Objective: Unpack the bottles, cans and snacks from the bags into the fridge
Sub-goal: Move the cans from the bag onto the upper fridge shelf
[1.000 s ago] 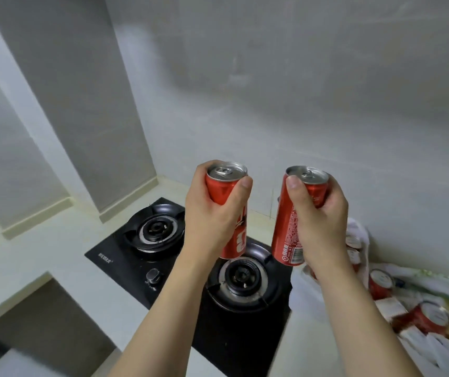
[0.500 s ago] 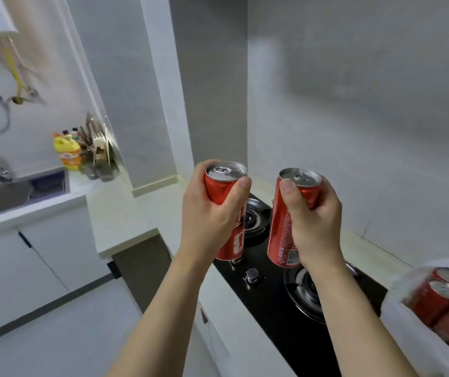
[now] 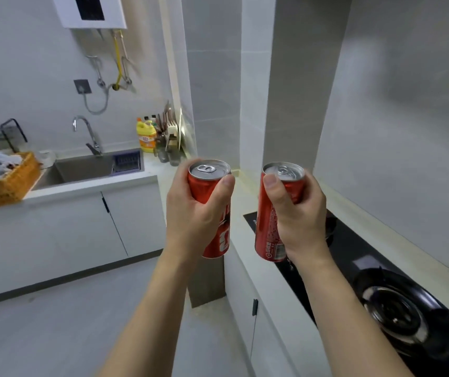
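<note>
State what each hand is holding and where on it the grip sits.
The left hand grips a red can around its upper body, thumb near the rim. The right hand grips a second red can likewise, around its upper body.

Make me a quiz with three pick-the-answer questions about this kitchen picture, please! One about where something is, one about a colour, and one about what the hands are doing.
1. Where is the yellow detergent bottle?
A. on the gas stove
B. on the counter right of the sink
C. on the floor

2. What colour are the two soda cans?
A. red
B. blue
C. green

3. What is the left hand doing?
A. hanging open
B. pressing the faucet
C. gripping a can

Answers:
1 B: it stands past the sink, near the corner.
2 A: the left can and right can both have red sides.
3 C: fingers curl round the can, as the right hand does.
</note>
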